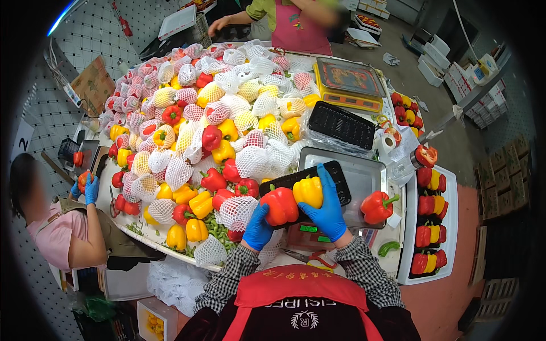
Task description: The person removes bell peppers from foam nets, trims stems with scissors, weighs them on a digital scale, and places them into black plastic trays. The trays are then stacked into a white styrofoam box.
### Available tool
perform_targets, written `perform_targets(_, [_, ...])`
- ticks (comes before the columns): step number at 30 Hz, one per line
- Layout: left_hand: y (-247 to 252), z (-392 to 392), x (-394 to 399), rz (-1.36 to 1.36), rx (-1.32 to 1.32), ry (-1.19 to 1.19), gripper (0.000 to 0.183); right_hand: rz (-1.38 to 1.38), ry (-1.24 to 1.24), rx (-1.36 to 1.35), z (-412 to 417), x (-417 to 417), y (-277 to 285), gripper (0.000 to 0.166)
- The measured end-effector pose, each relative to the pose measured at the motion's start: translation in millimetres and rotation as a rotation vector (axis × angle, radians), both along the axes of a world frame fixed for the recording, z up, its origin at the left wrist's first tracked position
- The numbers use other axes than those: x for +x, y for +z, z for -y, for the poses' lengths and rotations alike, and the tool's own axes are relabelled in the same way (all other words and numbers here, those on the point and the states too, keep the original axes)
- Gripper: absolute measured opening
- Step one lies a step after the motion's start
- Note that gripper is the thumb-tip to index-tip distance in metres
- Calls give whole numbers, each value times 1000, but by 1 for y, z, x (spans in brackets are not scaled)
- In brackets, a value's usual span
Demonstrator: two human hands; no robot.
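Observation:
My left hand, in a blue glove, grips a red bell pepper by its lower left side. A yellow bell pepper is held in my right hand, also gloved in blue. Both peppers are over a black plastic tray, whose near side they partly hide. Below that tray are a metal pan and a digital scale with a lit green display. Another red bell pepper with a green stem lies at the pan's right corner.
Peppers in foam nets heap across the table. Black trays are stacked by a yellow scale. Scissors lie near my apron. On the right, a white foam box holds filled trays. Two co-workers stand at the table's left and far sides.

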State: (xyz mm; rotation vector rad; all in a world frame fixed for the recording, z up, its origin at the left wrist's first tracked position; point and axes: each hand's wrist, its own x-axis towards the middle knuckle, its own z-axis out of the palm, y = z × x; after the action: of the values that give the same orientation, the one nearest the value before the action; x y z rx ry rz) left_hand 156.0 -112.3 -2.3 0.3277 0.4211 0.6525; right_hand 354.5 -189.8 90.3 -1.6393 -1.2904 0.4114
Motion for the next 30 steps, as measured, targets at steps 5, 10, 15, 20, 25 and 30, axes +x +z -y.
perform_targets(5, [-3,-4,3,5,-61,-12,66,-114,69,-50,6,4,-19,93])
perform_targets(10, [-9,-6,9,33,-14,-5,70,-61,33,49,13,4,-8,83])
perform_targets(15, [-23,-8,1,11,34,21,73,-20,-147,142,68,8,9,48])
perform_targets(20, [-21,-10,3,1,-17,-11,71,-171,-478,22,164,27,-48,39])
perform_targets(25, [-16,-13,1,-7,-8,-34,71,-78,-720,42,180,64,-55,85])
perform_targets(30, [-7,-17,2,-27,-18,-54,70,-282,-503,63,144,96,-28,118])
